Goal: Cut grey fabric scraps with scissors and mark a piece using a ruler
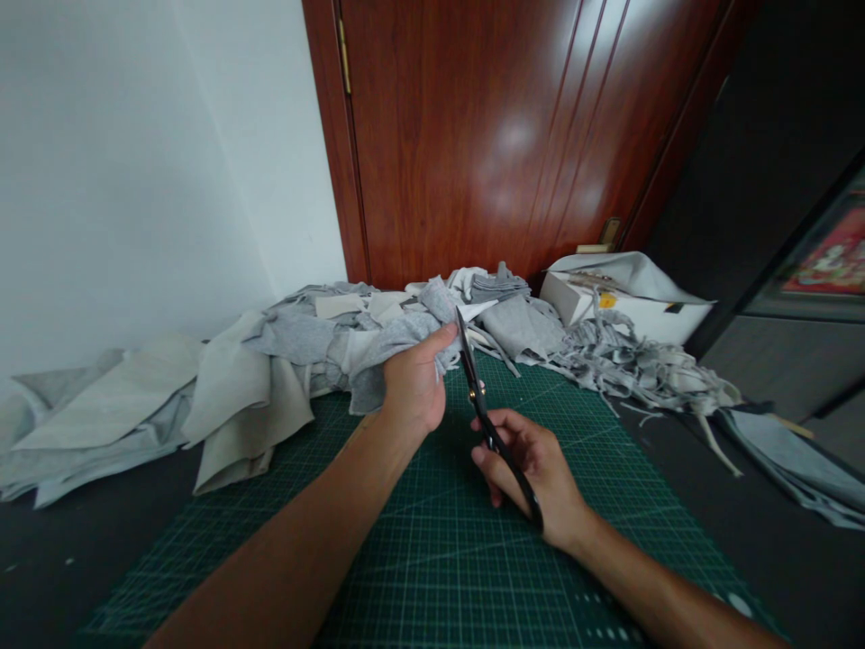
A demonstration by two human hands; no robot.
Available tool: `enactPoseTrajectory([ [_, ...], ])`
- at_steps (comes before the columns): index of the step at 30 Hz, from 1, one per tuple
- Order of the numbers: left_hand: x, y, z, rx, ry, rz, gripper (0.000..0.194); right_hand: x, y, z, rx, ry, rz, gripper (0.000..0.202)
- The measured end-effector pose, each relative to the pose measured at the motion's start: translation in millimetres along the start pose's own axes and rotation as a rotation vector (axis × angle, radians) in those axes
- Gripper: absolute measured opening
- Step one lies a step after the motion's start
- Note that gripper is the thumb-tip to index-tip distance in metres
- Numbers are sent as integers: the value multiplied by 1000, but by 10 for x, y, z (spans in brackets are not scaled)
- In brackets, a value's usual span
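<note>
My left hand [420, 379] is closed around a piece of grey fabric [398, 335], its thumb pressed on top near the cut edge. In my right hand [531, 455] is a pair of black scissors [471, 370], fingers in the handles. The blades point away from me and up, beside the left thumb, with the tips close to the fabric's right end. Whether the blades touch the cloth I cannot tell. Both hands are above a green cutting mat [432, 541] with grid lines. Part of the held fabric merges visually with the pile behind it.
Large folded grey and cream cloths [236, 388] lie to the left by the wall. Tangled fabric strips [649, 365] are heaped at the right, before a white box [628, 311]. More cloth pieces [500, 288] sit against the wooden door [473, 135]. Flat grey fabric [797, 451] lies far right.
</note>
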State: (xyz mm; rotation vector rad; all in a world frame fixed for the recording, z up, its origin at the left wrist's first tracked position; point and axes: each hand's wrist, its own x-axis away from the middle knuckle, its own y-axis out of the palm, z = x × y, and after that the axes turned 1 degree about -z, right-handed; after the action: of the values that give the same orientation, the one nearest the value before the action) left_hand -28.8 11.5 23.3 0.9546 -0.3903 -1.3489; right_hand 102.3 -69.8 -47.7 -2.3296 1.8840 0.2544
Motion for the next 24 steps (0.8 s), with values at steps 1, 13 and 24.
enactPoseTrajectory([
  [1, -4, -2, -3, -2, 4, 3, 49, -2, 0, 5, 8, -3, 0, 39],
  [13, -17, 9, 62, -23, -1, 16, 52, -2, 5, -2, 65, 1, 17, 37],
  [24, 16, -28, 30, -78, -143, 13, 52, -25, -39, 49, 20, -26, 26, 39],
])
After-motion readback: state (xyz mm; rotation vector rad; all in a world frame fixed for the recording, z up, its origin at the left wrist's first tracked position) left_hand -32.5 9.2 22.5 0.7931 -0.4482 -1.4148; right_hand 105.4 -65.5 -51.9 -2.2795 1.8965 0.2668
